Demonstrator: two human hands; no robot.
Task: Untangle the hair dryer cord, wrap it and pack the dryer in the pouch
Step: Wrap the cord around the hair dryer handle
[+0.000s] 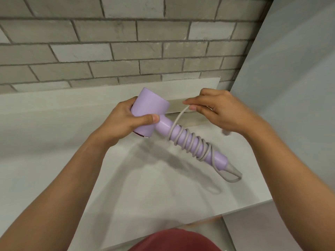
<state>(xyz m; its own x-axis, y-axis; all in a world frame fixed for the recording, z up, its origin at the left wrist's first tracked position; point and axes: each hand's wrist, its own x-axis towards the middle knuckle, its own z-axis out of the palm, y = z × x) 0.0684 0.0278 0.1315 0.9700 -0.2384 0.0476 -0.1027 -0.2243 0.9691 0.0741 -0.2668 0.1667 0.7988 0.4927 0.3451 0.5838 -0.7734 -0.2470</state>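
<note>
Holding the lilac hair dryer (150, 113) up mid-frame, over a pale counter (54, 151). Gripping the fat barrel end with the left hand (125, 122), thumb on top, fingers curled round the far side. Pointing the handle (220, 160) down toward the lower right, tilted, with the grey cord (183, 137) coiled round it in a bunch of loops, kinda messy and crossing over near the bottom end. Leaving a grey loop of cord sticking out past the handle tip. Pinching the free run of cord with the right hand (221, 109), just right of centre, between thumb and fingertips, and leading it straight down to the topmost loop. Dangling something small and greyish (226, 132) just under that hand, too blurry to call. Facing a grey brick wall (126, 42) across the top, a plain grey panel (290, 87) at the right edge, a bit of red clothing (174, 240) at bottom centre.
</note>
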